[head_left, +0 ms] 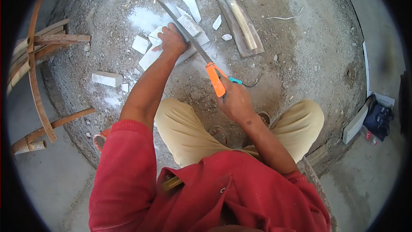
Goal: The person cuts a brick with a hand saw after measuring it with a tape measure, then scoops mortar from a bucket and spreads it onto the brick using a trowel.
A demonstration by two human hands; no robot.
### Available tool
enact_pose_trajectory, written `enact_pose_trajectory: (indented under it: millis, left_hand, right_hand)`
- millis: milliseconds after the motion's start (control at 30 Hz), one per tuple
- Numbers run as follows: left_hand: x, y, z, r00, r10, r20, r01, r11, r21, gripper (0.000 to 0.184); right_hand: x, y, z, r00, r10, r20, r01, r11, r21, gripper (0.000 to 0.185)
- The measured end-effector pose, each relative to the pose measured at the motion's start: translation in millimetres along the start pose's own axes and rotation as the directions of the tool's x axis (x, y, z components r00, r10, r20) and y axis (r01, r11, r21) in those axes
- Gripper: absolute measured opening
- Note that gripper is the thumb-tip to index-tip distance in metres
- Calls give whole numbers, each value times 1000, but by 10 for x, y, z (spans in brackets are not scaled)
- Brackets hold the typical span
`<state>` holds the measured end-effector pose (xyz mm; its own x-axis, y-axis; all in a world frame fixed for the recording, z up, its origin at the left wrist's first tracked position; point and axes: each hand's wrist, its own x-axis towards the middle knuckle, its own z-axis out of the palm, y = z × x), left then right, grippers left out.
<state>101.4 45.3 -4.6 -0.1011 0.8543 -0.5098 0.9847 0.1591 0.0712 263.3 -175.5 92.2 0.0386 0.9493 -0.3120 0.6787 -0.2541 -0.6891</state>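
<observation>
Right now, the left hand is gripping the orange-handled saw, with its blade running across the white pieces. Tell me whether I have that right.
Wrong hand: the head view shows the right hand gripping the orange-handled saw. The rest stands: its blade runs across the white pieces.

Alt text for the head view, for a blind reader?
A crouching person's right hand grips an orange-handled saw, its blade against a white block that the left hand steadies. White dust and offcuts lie on rough ground; wooden boards sit at left.
</observation>
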Motion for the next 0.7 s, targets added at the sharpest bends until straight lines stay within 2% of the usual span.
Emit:
enact_pose_trajectory:
  millis: [67,133,233,300,400,467,533,633,700]
  left_hand:
    - [128,7,-10,1000,12,-27,-12,1000,-19,91]
    - [41,-100,147,1000,6,12,-6,1000,-6,92]
    - [63,-24,97,1000,4,-21,-4,1000,20,92]
    - [19,24,3,1000,-17,-1,17,999,31,92]
    - [28,-24,52,998,36,-44,-33,996,81,99]
    - [34,30,-1,999,15,-32,-14,999,34,94]
    - [-20,-17,47,999,-40,21,40,999,-14,89]
    - [45,-26,48,1000,-17,-17,17,1000,-15,87]
    - [30,-20,48,999,-9,-38,9,1000,3,83]
  right_hand:
    - [-717,-61,-452,984,137,110,-136,991,-11,18]
    - [-1161,-94,-709,982,149,117,-160,983,89,20]
    - [-556,26,-363,980,158,124,-159,987,-1,21]
    - [260,-62,2,1000,-17,-4,17,1000,4,21]
    - [198,-11,44,998,-58,-40,60,997,50,21]
    - [-501,-3,-314,987,121,102,-122,992,8,20]
    - [-1122,108,-565,989,111,98,-119,990,81,18]
    - [-735,92,-441,977,153,147,-157,988,14,25]
    - [106,36,-76,997,40,73,-42,999,22,26]
